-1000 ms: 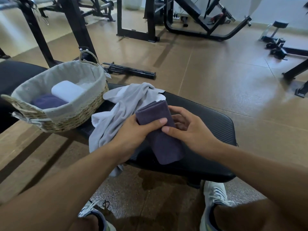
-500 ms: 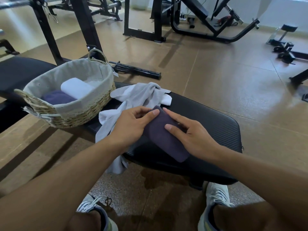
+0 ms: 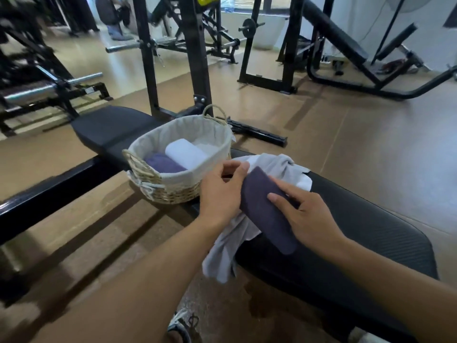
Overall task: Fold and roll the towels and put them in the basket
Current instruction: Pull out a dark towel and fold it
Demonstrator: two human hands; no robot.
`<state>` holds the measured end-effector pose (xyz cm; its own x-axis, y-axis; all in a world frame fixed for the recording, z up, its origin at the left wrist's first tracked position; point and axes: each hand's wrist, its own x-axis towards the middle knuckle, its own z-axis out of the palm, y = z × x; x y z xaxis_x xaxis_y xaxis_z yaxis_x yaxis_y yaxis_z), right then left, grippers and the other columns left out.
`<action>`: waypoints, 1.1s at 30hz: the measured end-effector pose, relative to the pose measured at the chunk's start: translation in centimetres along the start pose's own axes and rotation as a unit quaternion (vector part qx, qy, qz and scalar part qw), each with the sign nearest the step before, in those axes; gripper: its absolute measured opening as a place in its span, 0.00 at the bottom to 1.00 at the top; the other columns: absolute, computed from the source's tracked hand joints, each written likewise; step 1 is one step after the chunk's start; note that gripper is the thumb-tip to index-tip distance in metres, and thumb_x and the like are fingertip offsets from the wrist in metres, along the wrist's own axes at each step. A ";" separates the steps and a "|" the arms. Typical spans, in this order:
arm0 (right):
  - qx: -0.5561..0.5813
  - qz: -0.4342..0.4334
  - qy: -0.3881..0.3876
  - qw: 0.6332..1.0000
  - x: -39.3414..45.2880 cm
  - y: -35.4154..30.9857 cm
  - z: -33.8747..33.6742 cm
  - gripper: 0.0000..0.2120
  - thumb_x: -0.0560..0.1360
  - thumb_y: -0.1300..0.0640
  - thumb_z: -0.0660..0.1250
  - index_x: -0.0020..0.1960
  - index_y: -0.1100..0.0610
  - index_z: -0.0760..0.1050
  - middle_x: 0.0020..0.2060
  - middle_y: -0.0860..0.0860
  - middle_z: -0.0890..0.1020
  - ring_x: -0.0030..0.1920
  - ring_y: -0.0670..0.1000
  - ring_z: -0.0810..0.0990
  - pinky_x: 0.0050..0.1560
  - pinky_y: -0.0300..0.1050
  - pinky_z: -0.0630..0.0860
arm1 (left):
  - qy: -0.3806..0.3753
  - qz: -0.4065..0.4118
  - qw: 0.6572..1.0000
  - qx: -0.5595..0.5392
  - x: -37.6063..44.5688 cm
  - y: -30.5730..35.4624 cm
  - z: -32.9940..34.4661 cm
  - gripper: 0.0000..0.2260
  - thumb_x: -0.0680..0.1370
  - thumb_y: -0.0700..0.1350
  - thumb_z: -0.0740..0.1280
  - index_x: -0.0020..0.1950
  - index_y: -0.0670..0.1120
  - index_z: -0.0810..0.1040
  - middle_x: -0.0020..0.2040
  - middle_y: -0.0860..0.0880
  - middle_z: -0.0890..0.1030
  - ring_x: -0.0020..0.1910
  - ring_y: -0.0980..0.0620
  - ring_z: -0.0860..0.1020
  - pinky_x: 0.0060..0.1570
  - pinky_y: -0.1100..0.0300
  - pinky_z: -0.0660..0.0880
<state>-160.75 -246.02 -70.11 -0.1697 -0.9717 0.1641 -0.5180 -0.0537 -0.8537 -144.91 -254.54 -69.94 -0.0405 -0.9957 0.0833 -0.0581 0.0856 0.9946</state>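
In the head view, the left hand [image 3: 221,191] curls its fingers [image 3: 237,169] over the far end of a dark purple towel [image 3: 268,209], folded into a long, soft, round-edged strip. The right hand [image 3: 306,216] holds the strip's right edge, with one finger laid straight across the cloth and the others tucked beneath it. Under and beyond both hands lies a crumpled light grey towel [image 3: 279,167], one limp end hanging over the near edge of the padded black tabletop [image 3: 371,226]. Just left of the left fingers stands the woven straw basket [image 3: 173,191], cloth-lined and oval; inside it a rolled white towel [image 3: 185,153] touches a rolled purple towel [image 3: 164,164]. Right of the right hand the ribbed tabletop lies open to its rounded end.
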 end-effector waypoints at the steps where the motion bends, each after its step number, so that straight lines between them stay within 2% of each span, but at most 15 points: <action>1: 0.004 0.000 -0.003 1.000 0.6 -0.2 0.5 0.19 0.80 0.52 0.68 0.71 0.47 0.75 0.60 0.38 0.82 0.59 0.30 0.77 0.55 0.24 0.72 | 0.024 0.005 1.000 0.014 0.4 0.0 -0.4 0.05 0.80 0.52 0.69 0.53 0.52 0.81 0.50 0.53 0.85 0.51 0.56 0.83 0.58 0.53 0.79; 3: 0.009 -0.003 -0.013 1.000 2.0 -0.8 1.4 0.18 0.80 0.52 0.68 0.70 0.47 0.77 0.57 0.35 0.83 0.57 0.30 0.78 0.55 0.25 0.74 | 0.047 0.021 0.997 0.063 1.2 0.0 -1.4 0.09 0.83 0.51 0.64 0.62 0.52 0.77 0.58 0.53 0.82 0.58 0.55 0.80 0.63 0.51 0.76; 5: -0.004 -0.016 -0.010 1.000 4.0 -1.4 2.0 0.17 0.80 0.52 0.69 0.68 0.47 0.78 0.53 0.34 0.83 0.55 0.31 0.79 0.56 0.28 0.75 | 0.054 0.052 0.988 0.132 2.1 0.1 -2.6 0.15 0.84 0.48 0.60 0.71 0.50 0.72 0.68 0.51 0.78 0.66 0.52 0.75 0.68 0.54 0.70; 7: -0.031 -0.052 0.009 0.998 6.9 -2.1 2.5 0.17 0.80 0.52 0.69 0.68 0.47 0.79 0.54 0.36 0.84 0.56 0.33 0.80 0.58 0.32 0.76 | 0.064 0.069 0.974 0.206 3.3 0.0 -3.7 0.22 0.83 0.48 0.61 0.78 0.49 0.64 0.76 0.49 0.70 0.74 0.49 0.68 0.70 0.55 0.65; 10: -0.056 -0.091 0.030 0.994 12.6 -3.9 4.0 0.17 0.80 0.52 0.69 0.69 0.50 0.79 0.58 0.40 0.83 0.57 0.38 0.80 0.62 0.39 0.76 | 0.048 0.078 0.946 0.311 4.9 -0.5 -4.7 0.32 0.82 0.50 0.62 0.82 0.42 0.53 0.82 0.44 0.57 0.81 0.46 0.55 0.79 0.50 0.53; 11: -0.065 -0.094 0.038 0.993 14.8 -4.5 4.7 0.17 0.80 0.52 0.69 0.69 0.51 0.79 0.59 0.42 0.83 0.58 0.40 0.80 0.63 0.41 0.76 | 0.034 0.075 0.925 0.370 5.3 -0.8 -4.9 0.34 0.83 0.53 0.61 0.82 0.40 0.51 0.83 0.42 0.54 0.82 0.45 0.51 0.80 0.49 0.49; 13: -0.096 -0.104 0.036 0.989 18.7 -5.8 6.3 0.18 0.80 0.51 0.67 0.69 0.51 0.78 0.60 0.46 0.84 0.58 0.45 0.81 0.63 0.45 0.77 | -0.009 0.061 0.855 0.516 5.9 -1.6 -4.9 0.35 0.82 0.58 0.59 0.82 0.40 0.51 0.83 0.40 0.49 0.82 0.42 0.44 0.80 0.45 0.41; 15: -0.160 -0.126 0.019 0.979 21.7 -6.5 8.1 0.19 0.80 0.48 0.65 0.69 0.49 0.77 0.60 0.48 0.84 0.59 0.50 0.81 0.63 0.49 0.76 | -0.051 0.049 0.799 0.597 6.1 -2.0 -4.7 0.34 0.80 0.59 0.60 0.81 0.44 0.55 0.83 0.42 0.50 0.82 0.41 0.42 0.78 0.39 0.38; 16: -0.198 -0.131 0.008 0.971 22.8 -6.7 9.0 0.19 0.81 0.47 0.63 0.69 0.49 0.77 0.61 0.49 0.83 0.60 0.52 0.81 0.63 0.50 0.76 | -0.064 0.042 0.789 0.610 6.3 -1.9 -4.5 0.32 0.80 0.58 0.60 0.80 0.46 0.57 0.83 0.43 0.53 0.82 0.40 0.43 0.77 0.36 0.37; 19: -0.274 -0.113 -0.030 0.955 25.3 -6.8 11.7 0.15 0.82 0.47 0.62 0.66 0.48 0.78 0.61 0.51 0.81 0.59 0.56 0.79 0.59 0.52 0.75 | -0.073 0.018 0.787 0.612 6.8 -1.5 -4.7 0.28 0.79 0.56 0.60 0.77 0.47 0.62 0.79 0.46 0.63 0.82 0.40 0.47 0.75 0.32 0.37; 24: -0.311 -0.070 -0.034 0.947 28.0 -5.1 14.2 0.12 0.83 0.51 0.61 0.62 0.51 0.79 0.55 0.55 0.82 0.56 0.59 0.80 0.54 0.51 0.75 | -0.101 -0.009 0.776 0.622 7.4 -1.0 -4.9 0.27 0.79 0.53 0.59 0.78 0.47 0.62 0.80 0.45 0.61 0.82 0.39 0.47 0.75 0.30 0.37; 27: -0.350 -0.041 -0.068 0.933 28.7 -4.1 15.0 0.14 0.83 0.55 0.60 0.67 0.57 0.76 0.60 0.58 0.81 0.61 0.60 0.79 0.61 0.51 0.76 | -0.104 -0.009 0.771 0.629 7.6 -1.2 -5.0 0.27 0.79 0.53 0.60 0.78 0.47 0.62 0.80 0.46 0.62 0.82 0.39 0.47 0.75 0.30 0.38; 29: -0.367 -0.023 -0.085 0.926 28.9 -3.6 15.1 0.16 0.82 0.57 0.59 0.68 0.57 0.74 0.63 0.59 0.80 0.63 0.62 0.78 0.64 0.52 0.75 | -0.104 -0.005 0.770 0.630 7.6 -1.4 -5.0 0.27 0.80 0.54 0.60 0.77 0.47 0.62 0.79 0.45 0.63 0.82 0.39 0.47 0.74 0.29 0.38; 31: -0.389 -0.027 -0.097 0.916 29.1 -3.4 15.1 0.17 0.81 0.59 0.60 0.69 0.56 0.74 0.64 0.58 0.80 0.65 0.61 0.77 0.66 0.53 0.74 | -0.103 -0.006 0.769 0.631 7.5 -1.4 -4.9 0.28 0.79 0.54 0.60 0.77 0.46 0.62 0.79 0.45 0.63 0.82 0.38 0.47 0.74 0.29 0.38; 33: -0.421 -0.046 -0.120 0.898 29.1 -3.5 15.0 0.18 0.81 0.60 0.61 0.69 0.57 0.73 0.65 0.58 0.78 0.66 0.61 0.76 0.66 0.49 0.72 | -0.102 -0.007 0.769 0.631 7.4 -1.3 -4.8 0.27 0.79 0.53 0.60 0.77 0.46 0.62 0.78 0.44 0.64 0.81 0.38 0.48 0.74 0.29 0.38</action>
<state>-151.32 -277.60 -69.76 0.0395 -0.9991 0.0174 -0.9881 -0.0417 -0.1482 -140.34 -262.20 -70.34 -0.1800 -0.9815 -0.0655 -0.9763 0.1701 0.1337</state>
